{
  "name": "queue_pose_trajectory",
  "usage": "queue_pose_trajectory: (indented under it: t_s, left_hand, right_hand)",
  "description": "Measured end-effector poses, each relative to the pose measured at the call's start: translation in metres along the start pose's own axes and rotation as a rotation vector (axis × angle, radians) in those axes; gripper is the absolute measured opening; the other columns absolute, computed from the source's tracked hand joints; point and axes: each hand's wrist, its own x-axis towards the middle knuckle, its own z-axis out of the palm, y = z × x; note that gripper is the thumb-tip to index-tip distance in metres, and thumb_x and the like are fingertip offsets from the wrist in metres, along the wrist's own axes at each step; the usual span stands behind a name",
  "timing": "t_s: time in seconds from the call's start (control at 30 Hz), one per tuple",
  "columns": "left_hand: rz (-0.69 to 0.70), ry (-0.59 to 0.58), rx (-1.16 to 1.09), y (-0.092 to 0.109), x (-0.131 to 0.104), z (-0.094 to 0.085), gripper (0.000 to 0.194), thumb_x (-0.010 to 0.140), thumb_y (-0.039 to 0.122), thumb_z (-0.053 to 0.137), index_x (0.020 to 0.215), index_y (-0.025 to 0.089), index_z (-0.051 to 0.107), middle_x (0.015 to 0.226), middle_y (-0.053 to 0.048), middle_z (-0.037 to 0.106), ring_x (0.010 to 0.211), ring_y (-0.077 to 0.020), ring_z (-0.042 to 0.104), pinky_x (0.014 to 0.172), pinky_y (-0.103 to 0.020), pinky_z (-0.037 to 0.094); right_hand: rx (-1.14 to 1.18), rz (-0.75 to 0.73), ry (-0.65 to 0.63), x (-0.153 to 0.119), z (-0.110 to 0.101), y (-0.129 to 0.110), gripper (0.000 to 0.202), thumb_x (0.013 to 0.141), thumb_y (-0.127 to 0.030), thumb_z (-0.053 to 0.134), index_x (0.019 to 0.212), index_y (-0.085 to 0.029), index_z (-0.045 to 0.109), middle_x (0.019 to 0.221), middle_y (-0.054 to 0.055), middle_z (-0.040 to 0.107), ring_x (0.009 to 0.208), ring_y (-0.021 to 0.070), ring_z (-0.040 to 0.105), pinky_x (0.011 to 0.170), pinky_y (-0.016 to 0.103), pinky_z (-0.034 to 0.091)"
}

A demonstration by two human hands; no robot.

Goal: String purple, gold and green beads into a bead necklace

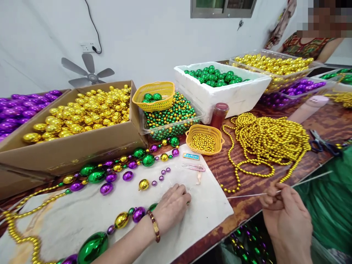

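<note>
My left hand (173,207), with a beaded bracelet on its wrist, rests on the white sheet (198,227) with its fingers curled down; what they hold, if anything, is hidden. A strand of large green, gold and purple beads (95,246) runs beneath that wrist. At the right, over the table's edge, my right hand (284,209) pinches a thin white string (247,196) between thumb and fingers. Above my left hand lie a loose gold bead (143,184), several small purple beads (161,178) and a pink thread snipper (196,167).
Behind stand a cardboard box of gold beads (33,156), a foam box (233,97) of green ones and yellow baskets (205,150). A heap of gold bead chain (269,139) and scissors (320,143) lie at the right. A person (308,47) is at the back right.
</note>
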Motion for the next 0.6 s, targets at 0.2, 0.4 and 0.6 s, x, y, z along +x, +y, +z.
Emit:
queue_pose_trajectory:
  t_s: [0.2, 0.4, 0.6]
  left_hand:
    - [-0.015, 0.008, 0.079, 0.006, 0.000, 0.004, 0.015, 0.088, 0.012, 0.046, 0.090, 0.019, 0.059, 0.101, -0.007, 0.058, 0.098, -0.0227, 0.050, 0.087, -0.037, 0.042]
    - [-0.046, 0.063, -0.036, 0.003, -0.004, -0.005, 0.013, 0.088, 0.020, 0.052, 0.097, 0.021, 0.062, 0.102, -0.007, 0.059, 0.097, -0.0226, 0.052, 0.086, -0.035, 0.042]
    - [-0.178, 0.397, -0.186, -0.040, -0.008, -0.055, 0.022, 0.093, 0.029, 0.048, 0.101, 0.020, 0.066, 0.100, -0.009, 0.064, 0.096, -0.0241, 0.057, 0.085, -0.036, 0.041]
  right_hand:
    - [-0.079, -0.050, 0.061, -0.001, 0.003, -0.020, 0.005, 0.079, -0.021, 0.071, 0.083, -0.024, 0.073, 0.071, 0.007, 0.055, 0.061, 0.0161, 0.054, 0.041, 0.031, 0.037]
    - [-0.372, 0.110, -0.229, -0.024, 0.012, -0.001, 0.033, 0.074, -0.037, 0.077, 0.104, -0.024, 0.070, 0.078, 0.005, 0.066, 0.062, 0.0177, 0.062, 0.050, 0.028, 0.054]
    - [-0.516, 0.260, -0.502, -0.061, 0.040, 0.035, 0.034, 0.078, -0.045, 0.073, 0.100, -0.019, 0.072, 0.079, 0.007, 0.072, 0.065, 0.0217, 0.069, 0.057, 0.027, 0.059]
